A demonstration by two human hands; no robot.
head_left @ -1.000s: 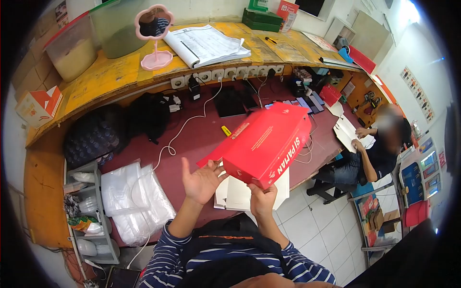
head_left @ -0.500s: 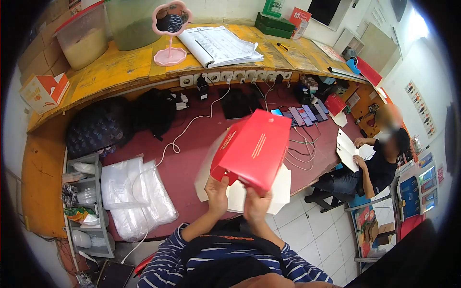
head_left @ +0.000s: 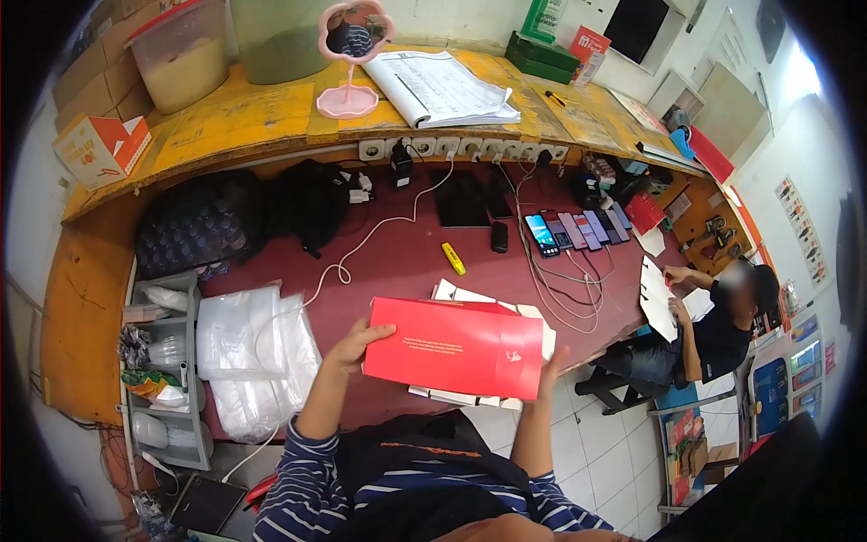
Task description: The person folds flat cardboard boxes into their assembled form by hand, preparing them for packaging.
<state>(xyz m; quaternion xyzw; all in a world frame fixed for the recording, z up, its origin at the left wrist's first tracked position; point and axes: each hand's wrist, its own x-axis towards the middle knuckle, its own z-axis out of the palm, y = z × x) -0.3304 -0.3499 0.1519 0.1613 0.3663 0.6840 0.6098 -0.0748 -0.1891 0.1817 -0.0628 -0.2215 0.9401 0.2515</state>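
Observation:
A red cardboard box (head_left: pixel 452 348) with small yellow print and a white figure is held level in front of me. My left hand (head_left: pixel 355 348) grips its left end, thumb on the upper face and the other fingers hidden. Against the right end presses my right hand (head_left: pixel 547 372), its fingers partly hidden by the box. Beneath the box lie cream-coloured flat cardboard pieces (head_left: pixel 432 397) on the dark red tabletop (head_left: pixel 379 280). A yellow highlighter (head_left: pixel 453 258) rests just beyond the box.
Clear plastic bags (head_left: pixel 244 339) lie at left beside a grey drawer rack (head_left: pixel 172 379). Several phones (head_left: pixel 587 230) and white cables (head_left: pixel 397 219) sit farther back. A pink mirror (head_left: pixel 349 104) stands on the yellow shelf (head_left: pixel 298 135). At right, a seated person (head_left: pixel 713 325) handles a cardboard sheet.
The red box has been turned from tilted upright to lengthwise across and lowered. My hands have moved apart to its two ends. The highlighter has come into sight.

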